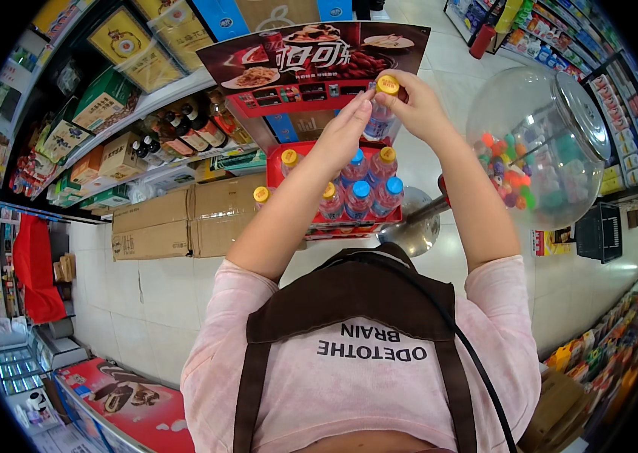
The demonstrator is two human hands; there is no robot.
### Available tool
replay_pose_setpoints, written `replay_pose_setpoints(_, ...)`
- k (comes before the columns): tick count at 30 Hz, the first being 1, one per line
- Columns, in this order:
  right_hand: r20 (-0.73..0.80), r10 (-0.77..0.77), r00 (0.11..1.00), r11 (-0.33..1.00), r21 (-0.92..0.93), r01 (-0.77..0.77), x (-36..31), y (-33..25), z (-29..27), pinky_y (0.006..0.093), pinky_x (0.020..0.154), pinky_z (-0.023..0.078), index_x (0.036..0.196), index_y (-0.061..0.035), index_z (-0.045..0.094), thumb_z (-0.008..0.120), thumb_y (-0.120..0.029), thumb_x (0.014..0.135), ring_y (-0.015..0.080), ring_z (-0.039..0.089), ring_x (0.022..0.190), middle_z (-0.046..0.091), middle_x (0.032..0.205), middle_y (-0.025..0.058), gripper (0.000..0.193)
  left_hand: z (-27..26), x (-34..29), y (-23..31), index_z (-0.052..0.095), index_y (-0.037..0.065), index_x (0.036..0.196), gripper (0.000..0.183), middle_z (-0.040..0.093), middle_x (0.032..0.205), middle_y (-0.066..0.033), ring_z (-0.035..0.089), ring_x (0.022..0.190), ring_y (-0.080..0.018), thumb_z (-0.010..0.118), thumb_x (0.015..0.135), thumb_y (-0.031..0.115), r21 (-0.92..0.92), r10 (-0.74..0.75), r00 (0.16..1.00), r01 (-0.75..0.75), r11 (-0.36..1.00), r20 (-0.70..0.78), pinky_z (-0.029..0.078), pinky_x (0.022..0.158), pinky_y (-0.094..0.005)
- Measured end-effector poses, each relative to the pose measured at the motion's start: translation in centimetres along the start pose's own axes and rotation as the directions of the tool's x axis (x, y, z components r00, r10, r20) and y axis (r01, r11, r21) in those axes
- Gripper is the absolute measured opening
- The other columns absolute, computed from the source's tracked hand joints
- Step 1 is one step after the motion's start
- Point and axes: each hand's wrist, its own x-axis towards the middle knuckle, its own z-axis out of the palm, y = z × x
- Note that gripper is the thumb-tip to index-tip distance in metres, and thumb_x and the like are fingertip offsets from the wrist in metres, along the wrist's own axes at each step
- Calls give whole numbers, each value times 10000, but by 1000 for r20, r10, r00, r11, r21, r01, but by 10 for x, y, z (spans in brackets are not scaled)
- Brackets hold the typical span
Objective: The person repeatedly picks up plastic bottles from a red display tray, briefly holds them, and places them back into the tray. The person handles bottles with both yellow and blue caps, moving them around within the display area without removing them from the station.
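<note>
A clear bottle with a yellow cap (388, 84) is held upright above the far right of a red display stand (274, 162). My right hand (416, 112) is closed around its top, with the thumb near the cap. My left hand (347, 128) lies against or just beside the bottle's left side, its fingers stretched out; whether it touches is hard to tell. Below my hands, several bottles with blue caps (361, 189) and yellow caps (388, 155) stand in rows on the stand. My left forearm hides part of these rows.
A red printed header board (311, 64) rises behind the stand. Left are cardboard boxes (154, 225) on the floor and a shelf of sauce bottles (202, 124). At right stands a clear globe (545, 151) of colourful balls on a metal base (419, 230); a black basket (599, 232) is beyond.
</note>
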Motion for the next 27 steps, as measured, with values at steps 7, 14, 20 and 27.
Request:
replay_pose_setpoints(7,31,70,997,998,-7,-70,-8,30,20,306,711,478,1111,-40,550,669,-221,773,211,588,793,603,964,115,402,1,7,-14,357,63,1349,577,328,1387,-140,292,1295,-230,316,943,472,-37,-127,991,126,991,-43,254,1046,-391)
replay_pose_setpoints(14,65,92,994,992,-89,-86,-16,54,35,350,718,481,1089,-55,561,668,-246,763,276,601,817,609,957,141,392,-9,23,-47,484,9,1248,585,520,1222,-135,440,1178,-199,366,928,484,135,-179,979,191,972,-94,311,995,-310)
replay_pose_setpoints(20,128,184,975,968,-195,-157,-22,71,46,383,708,475,1030,-73,585,668,-298,747,317,596,820,618,921,145,371,-11,29,-62,533,-16,1181,639,550,1182,-175,479,1151,-238,359,907,535,291,-229,967,253,923,-113,344,967,-319)
replay_pose_setpoints(27,198,276,941,950,-206,-235,-30,79,52,398,714,470,1011,-76,590,644,-271,760,332,596,841,628,902,148,322,-9,37,-60,542,-2,1165,713,543,1168,-228,482,1145,-327,274,889,598,527,-377,926,322,787,-2,355,956,-370)
